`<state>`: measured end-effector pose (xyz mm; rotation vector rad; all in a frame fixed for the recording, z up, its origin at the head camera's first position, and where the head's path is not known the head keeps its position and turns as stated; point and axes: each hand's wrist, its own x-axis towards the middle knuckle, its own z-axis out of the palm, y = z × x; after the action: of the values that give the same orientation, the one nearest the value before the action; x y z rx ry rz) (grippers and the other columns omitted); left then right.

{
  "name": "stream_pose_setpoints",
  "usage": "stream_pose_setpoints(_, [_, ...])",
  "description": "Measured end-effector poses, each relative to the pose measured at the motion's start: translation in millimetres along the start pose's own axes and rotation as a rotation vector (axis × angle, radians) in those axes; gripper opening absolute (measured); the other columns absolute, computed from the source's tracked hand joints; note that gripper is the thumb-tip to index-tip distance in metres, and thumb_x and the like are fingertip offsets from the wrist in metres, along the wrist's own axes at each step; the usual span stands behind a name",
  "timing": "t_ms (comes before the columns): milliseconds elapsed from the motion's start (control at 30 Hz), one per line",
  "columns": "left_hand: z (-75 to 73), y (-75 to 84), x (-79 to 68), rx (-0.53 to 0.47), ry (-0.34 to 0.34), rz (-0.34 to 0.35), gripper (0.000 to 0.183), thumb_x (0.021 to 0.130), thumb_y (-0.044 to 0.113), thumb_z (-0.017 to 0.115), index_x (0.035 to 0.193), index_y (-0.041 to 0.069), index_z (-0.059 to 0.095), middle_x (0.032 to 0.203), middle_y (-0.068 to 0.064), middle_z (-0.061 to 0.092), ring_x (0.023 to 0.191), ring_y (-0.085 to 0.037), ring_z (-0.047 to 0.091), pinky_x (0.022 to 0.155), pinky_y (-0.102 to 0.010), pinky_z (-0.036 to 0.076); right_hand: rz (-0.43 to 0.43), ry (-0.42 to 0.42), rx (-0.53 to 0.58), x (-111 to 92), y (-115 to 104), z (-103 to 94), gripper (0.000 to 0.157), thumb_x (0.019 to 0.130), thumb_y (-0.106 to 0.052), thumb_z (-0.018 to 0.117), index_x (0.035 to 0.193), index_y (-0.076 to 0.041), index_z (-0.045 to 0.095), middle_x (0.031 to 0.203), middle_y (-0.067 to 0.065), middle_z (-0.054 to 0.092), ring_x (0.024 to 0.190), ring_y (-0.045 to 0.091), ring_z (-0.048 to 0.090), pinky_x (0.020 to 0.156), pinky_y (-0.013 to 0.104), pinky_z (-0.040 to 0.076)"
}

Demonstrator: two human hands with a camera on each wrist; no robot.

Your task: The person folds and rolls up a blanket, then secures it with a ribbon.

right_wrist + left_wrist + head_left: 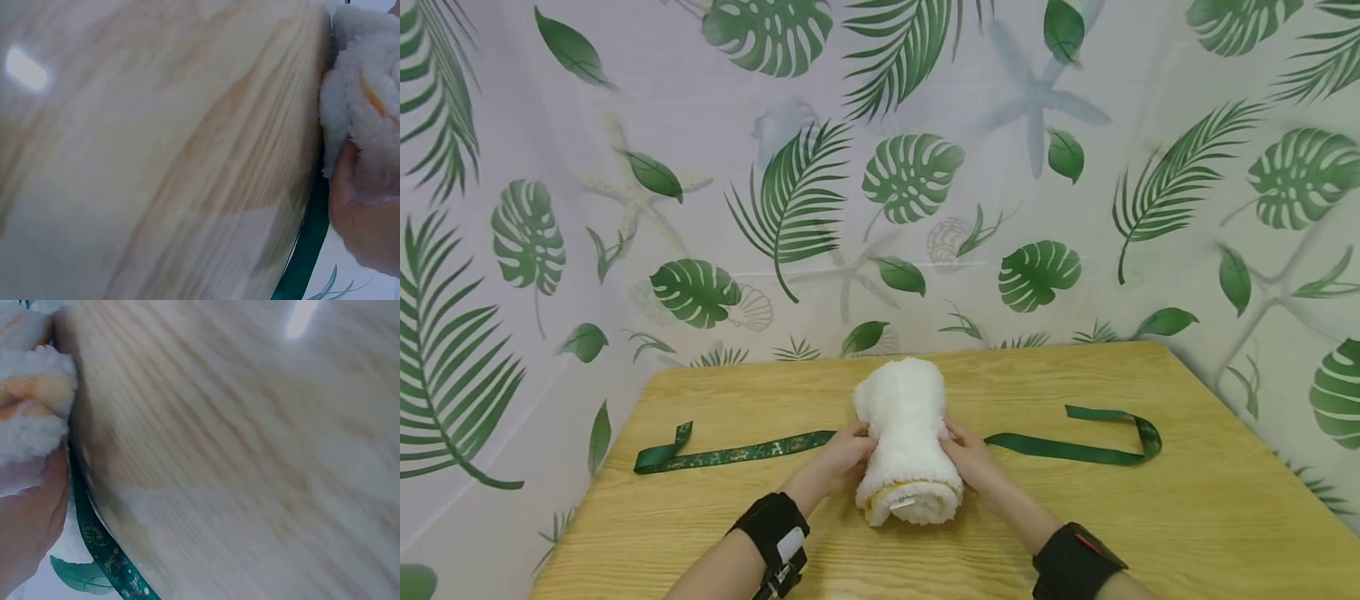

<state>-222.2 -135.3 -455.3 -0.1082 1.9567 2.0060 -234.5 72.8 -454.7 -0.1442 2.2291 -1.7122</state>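
Observation:
A rolled white fluffy blanket with a yellowish layer in its coil lies on the table, its rolled end toward me. My left hand grips its left side, and my right hand holds the right side. Between them the roll is squeezed narrower. A small white tag shows at the near end. Beneath the roll passes a green ribbon with a gold print, its middle hidden. In the left wrist view the thumb side of the hand presses into the pile; the right wrist view shows fingers against the fluff.
The ribbon's left end is folded over on itself, and its right end curls back in a loop. A wooden table carries everything. Behind it and at both sides hangs a leaf-patterned cloth.

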Motion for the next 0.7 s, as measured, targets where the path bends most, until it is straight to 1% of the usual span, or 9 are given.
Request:
stream_pose_setpoints(67, [-0.2,-1.7,-0.6,0.035,-0.028,-0.009,0.050,0.096,0.008,0.040,0.141,-0.008,0.025,0.127,-0.023,0.044,0.111,-0.028,0.050,0.089,-0.040,0.043,-0.020,0.032,-0.096,2.3,3.0,-1.0,0.050,0.097,-0.018,0.043,0.143,0.000,0.032,0.134,0.030,0.040,0.117,0.042,0.044,0.090,0.048,0.042])
stream_pose_setpoints(100, [-0.1,-2.1,-0.6,0.059,-0.038,-0.009,0.046,0.097,0.009,0.039,0.139,-0.007,0.030,0.122,-0.020,0.048,0.108,-0.027,0.051,0.087,-0.040,0.044,-0.030,0.036,-0.127,2.7,3.5,-1.4,0.050,0.097,-0.018,0.043,0.142,0.001,0.033,0.133,0.030,0.041,0.118,0.043,0.043,0.091,0.049,0.041])
stream_pose_setpoints(167, [0.1,-2.2,-1.3,0.106,-0.052,0.003,0.034,0.098,0.010,0.038,0.127,-0.006,0.043,0.107,-0.015,0.051,0.098,-0.025,0.053,0.081,-0.038,0.045,-0.048,0.024,-0.153,2.2,3.7,-1.9,0.049,0.097,-0.019,0.042,0.141,0.003,0.034,0.136,0.030,0.038,0.123,0.045,0.037,0.095,0.052,0.036])
stream_pose_setpoints(233, [0.5,-1.3,-2.6,0.154,-0.041,0.001,0.022,0.099,0.010,0.038,0.111,-0.003,0.050,0.091,-0.009,0.049,0.083,-0.019,0.051,0.071,-0.033,0.044,-0.060,0.009,-0.166,0.1,2.5,-1.5,0.049,0.098,-0.020,0.041,0.140,0.005,0.034,0.139,0.030,0.035,0.126,0.046,0.032,0.098,0.054,0.032])
stream_pose_setpoints(300, [1.2,-0.7,-4.6,0.210,-0.018,-0.003,0.014,0.098,0.010,0.038,0.095,0.001,0.048,0.078,-0.006,0.042,0.070,-0.017,0.044,0.062,-0.030,0.038,-0.049,-0.003,-0.157,-3.5,1.6,-0.6,0.050,0.098,-0.020,0.040,0.140,0.004,0.033,0.139,0.029,0.034,0.128,0.046,0.030,0.100,0.054,0.030])
stream_pose_setpoints(400, [2.5,-0.9,-9.3,0.256,-0.010,-0.017,0.014,0.097,0.010,0.040,0.085,0.005,0.045,0.070,-0.004,0.037,0.062,-0.015,0.037,0.057,-0.028,0.033,-0.047,0.004,-0.164,-11.0,1.3,1.1,0.049,0.098,-0.020,0.040,0.140,0.005,0.034,0.139,0.029,0.035,0.129,0.045,0.028,0.102,0.053,0.027])
stream_pose_setpoints(567, [3.9,-1.5,-22.2,0.322,-0.015,-0.018,0.015,0.096,0.010,0.042,0.083,0.006,0.048,0.068,-0.002,0.038,0.059,-0.014,0.038,0.055,-0.027,0.034,-0.048,-0.010,-0.134,-24.7,4.1,3.3,0.048,0.099,-0.018,0.040,0.139,0.007,0.033,0.140,0.028,0.033,0.129,0.045,0.027,0.102,0.053,0.027])
stream_pose_setpoints(633, [3.6,-0.9,-26.4,0.359,-0.017,-0.003,0.015,0.095,0.011,0.043,0.083,0.004,0.048,0.068,-0.002,0.039,0.060,-0.014,0.039,0.056,-0.027,0.034,-0.044,-0.013,-0.129,-28.5,4.9,2.9,0.048,0.099,-0.018,0.041,0.140,0.005,0.034,0.140,0.028,0.034,0.127,0.045,0.032,0.098,0.052,0.033])
stream_pose_setpoints(700, [-0.1,-0.2,-29.7,0.382,-0.017,0.014,0.017,0.095,0.013,0.046,0.092,-0.001,0.054,0.073,-0.003,0.044,0.065,-0.015,0.043,0.059,-0.027,0.038,-0.039,-0.013,-0.142,-30.9,4.1,-0.3,0.048,0.098,-0.021,0.043,0.139,0.004,0.036,0.133,0.029,0.042,0.116,0.043,0.046,0.088,0.050,0.043])
